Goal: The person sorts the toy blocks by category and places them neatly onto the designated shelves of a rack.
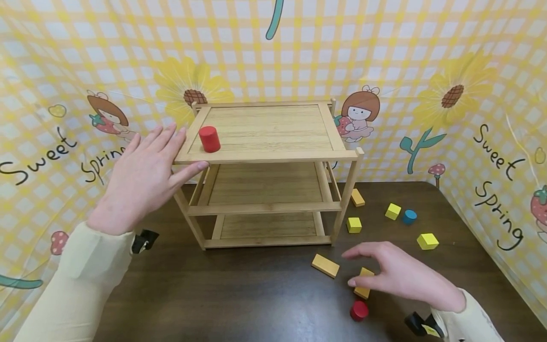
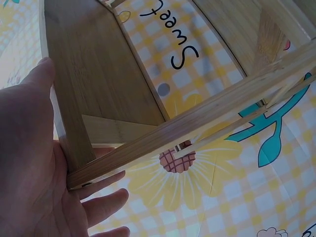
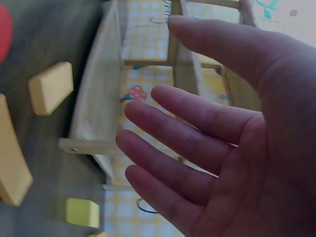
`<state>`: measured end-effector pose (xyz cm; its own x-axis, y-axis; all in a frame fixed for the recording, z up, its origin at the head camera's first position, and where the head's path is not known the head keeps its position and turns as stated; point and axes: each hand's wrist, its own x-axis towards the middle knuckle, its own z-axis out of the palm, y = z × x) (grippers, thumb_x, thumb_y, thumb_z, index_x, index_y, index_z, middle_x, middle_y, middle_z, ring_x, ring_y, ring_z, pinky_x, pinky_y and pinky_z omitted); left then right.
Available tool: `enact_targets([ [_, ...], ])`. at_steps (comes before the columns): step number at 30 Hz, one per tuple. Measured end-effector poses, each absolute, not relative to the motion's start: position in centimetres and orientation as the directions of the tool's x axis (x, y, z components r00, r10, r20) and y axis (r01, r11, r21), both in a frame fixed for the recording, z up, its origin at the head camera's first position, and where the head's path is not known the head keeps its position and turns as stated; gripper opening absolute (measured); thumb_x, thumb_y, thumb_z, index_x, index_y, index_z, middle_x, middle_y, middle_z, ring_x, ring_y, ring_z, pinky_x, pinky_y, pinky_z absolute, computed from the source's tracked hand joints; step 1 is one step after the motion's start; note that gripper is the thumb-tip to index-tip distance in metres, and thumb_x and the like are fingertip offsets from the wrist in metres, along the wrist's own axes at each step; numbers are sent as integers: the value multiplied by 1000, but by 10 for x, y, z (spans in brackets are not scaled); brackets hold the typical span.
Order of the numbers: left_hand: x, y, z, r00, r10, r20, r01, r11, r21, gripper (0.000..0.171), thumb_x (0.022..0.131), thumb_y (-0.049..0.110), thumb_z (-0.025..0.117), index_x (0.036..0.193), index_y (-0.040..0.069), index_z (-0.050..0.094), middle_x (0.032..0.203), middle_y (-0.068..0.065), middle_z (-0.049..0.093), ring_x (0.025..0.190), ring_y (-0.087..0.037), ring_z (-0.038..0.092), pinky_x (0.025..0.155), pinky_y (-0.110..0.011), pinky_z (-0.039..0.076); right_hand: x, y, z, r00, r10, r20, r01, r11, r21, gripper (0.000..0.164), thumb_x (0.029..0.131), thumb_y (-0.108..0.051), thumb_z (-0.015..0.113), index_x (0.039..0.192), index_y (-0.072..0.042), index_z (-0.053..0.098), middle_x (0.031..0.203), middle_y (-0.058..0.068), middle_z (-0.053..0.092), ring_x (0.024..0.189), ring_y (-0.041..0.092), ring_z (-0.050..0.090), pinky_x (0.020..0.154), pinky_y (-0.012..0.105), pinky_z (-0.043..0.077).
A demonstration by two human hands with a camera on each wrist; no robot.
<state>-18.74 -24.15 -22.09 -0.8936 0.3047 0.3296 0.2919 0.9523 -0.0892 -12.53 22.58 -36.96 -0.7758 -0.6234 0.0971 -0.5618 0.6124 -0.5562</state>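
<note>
A three-tier wooden shelf (image 1: 273, 155) stands at the back of the dark table. On its top tier, near the left front corner, a red cylinder (image 1: 209, 139) stands upright. My left hand (image 1: 147, 173) rests against that corner, its thumb along the front edge and its straight fingers past the left side. In the left wrist view the corner of the shelf frame (image 2: 123, 157) lies between thumb and fingers. My right hand (image 1: 397, 270), fingers spread and holding nothing, hovers at the right front. It partly covers an orange block (image 1: 362, 290); another orange block (image 1: 325, 266) lies left of it.
A second red cylinder (image 1: 359, 311) is near the front of the table. To the right of the shelf lie several yellow blocks (image 1: 428, 241), a blue cylinder (image 1: 409, 217) and one more orange block (image 1: 357, 197). Checked cloth (image 1: 273, 61) hangs behind and at both sides.
</note>
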Motion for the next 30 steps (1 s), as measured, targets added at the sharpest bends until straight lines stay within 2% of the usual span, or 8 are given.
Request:
enact_targets([
  [4, -188, -242, -222, -892, 303, 335, 291, 953, -85, 92, 100, 71, 38, 162, 4, 24, 163, -22, 25, 150, -43, 20, 122, -58, 3, -124, 223, -380, -740, -672, 35, -558, 584, -590, 45, 85, -43, 83, 119, -15, 73, 113, -9, 71, 94, 5, 63, 81, 34, 57],
  [8, -188, -242, -223, -891, 304, 336, 295, 952, -80, 92, 100, 71, 38, 162, 5, 23, 164, -22, 25, 150, -43, 19, 122, -58, 4, -122, 222, -389, -718, -695, -31, -533, 578, -618, 46, 79, -42, 87, 115, -15, 74, 103, -14, 70, 91, 6, 63, 77, 31, 56],
  [17, -187, -242, -221, -894, 306, 329, 299, 951, -73, 91, 100, 69, 40, 162, 4, 23, 164, -22, 23, 150, -43, 18, 122, -57, 3, -116, 222, -403, -690, -688, -225, -390, 615, -685, 41, 70, -30, 95, 104, -19, 75, 81, -16, 63, 72, 7, 58, 63, 24, 50],
  [30, -188, -242, -222, -892, 308, 330, 305, 950, -62, 91, 100, 69, 40, 162, 5, 22, 164, -22, 22, 150, -43, 19, 121, -58, 3, -116, 223, -415, -698, -670, -255, -384, 650, -656, 30, 71, -21, 93, 92, -25, 72, 76, -17, 58, 69, 5, 56, 62, 24, 50],
])
